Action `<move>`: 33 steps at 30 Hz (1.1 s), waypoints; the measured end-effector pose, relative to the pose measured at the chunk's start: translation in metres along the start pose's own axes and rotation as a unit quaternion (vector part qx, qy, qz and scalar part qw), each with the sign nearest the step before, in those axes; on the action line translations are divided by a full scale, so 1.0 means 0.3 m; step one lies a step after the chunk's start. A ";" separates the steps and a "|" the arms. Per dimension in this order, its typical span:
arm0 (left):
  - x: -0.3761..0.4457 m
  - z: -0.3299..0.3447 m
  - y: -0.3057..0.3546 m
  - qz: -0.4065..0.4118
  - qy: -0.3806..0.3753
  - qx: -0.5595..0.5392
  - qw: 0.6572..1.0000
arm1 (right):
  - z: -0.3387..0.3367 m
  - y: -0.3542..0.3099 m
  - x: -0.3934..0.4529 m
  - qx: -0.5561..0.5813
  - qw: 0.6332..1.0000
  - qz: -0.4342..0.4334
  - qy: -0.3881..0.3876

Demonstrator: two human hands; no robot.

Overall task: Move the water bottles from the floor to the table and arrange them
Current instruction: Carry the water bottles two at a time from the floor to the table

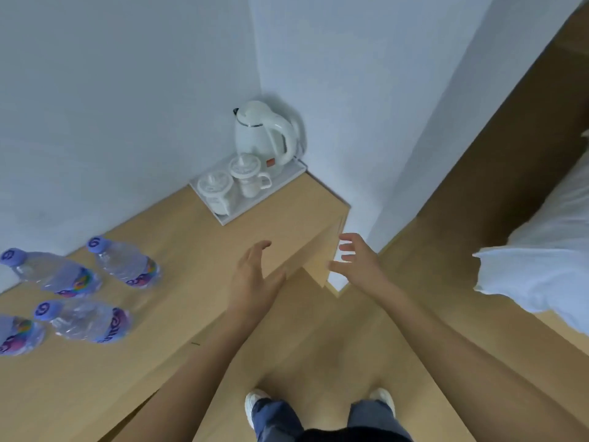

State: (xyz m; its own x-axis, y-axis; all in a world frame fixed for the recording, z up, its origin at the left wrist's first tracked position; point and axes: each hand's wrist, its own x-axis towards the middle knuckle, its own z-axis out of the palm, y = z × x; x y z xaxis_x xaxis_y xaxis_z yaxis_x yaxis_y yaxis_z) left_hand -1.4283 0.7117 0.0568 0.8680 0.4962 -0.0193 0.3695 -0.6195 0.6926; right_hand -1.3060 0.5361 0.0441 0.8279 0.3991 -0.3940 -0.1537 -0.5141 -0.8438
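Here, both hands, left (251, 275) and right (357, 263), are being held out empty over the table's (197, 250) right edge, fingers spread. Four bottles (126, 263) are being shown standing near its left edge, one cut off; crowded so, they could likely be toppled by a careless nudge. One kettle (261, 135) and two cups (216, 189) are being kept at the back corner.

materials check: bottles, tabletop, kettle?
Water bottles: thin clear plastic, glossy, see-through walls, purple caps, printed labels. Table: light wood-look surface, matte; likely laminate, but the blur hides any grain. Kettle: white, smooth and shiny, probably plastic, with a metal-looking band below the lid.
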 end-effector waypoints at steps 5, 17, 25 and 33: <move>0.006 0.289 0.289 0.015 -0.047 -0.018 0.999 | -0.362 0.190 -0.049 0.028 0.999 0.021 0.037; 0.050 0.927 0.927 0.064 -0.188 -0.052 0.979 | -1.162 0.560 -0.171 0.060 0.974 0.089 0.198; 0.323 1.188 1.186 0.097 -0.228 -0.069 0.966 | -1.481 0.641 0.005 0.079 0.956 0.117 0.259; 0.772 1.450 1.513 0.157 -0.283 -0.053 0.945 | -1.860 0.616 0.350 0.102 0.936 0.146 0.304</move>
State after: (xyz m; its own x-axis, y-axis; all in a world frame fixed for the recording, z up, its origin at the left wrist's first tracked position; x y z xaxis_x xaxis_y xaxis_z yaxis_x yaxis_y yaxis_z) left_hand -0.9152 0.2809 0.0529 0.9789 -0.1246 -0.1617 0.0549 -0.6021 0.7965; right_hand -0.9465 0.0593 0.0501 0.8789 -0.2729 -0.3912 -0.4698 -0.3527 -0.8093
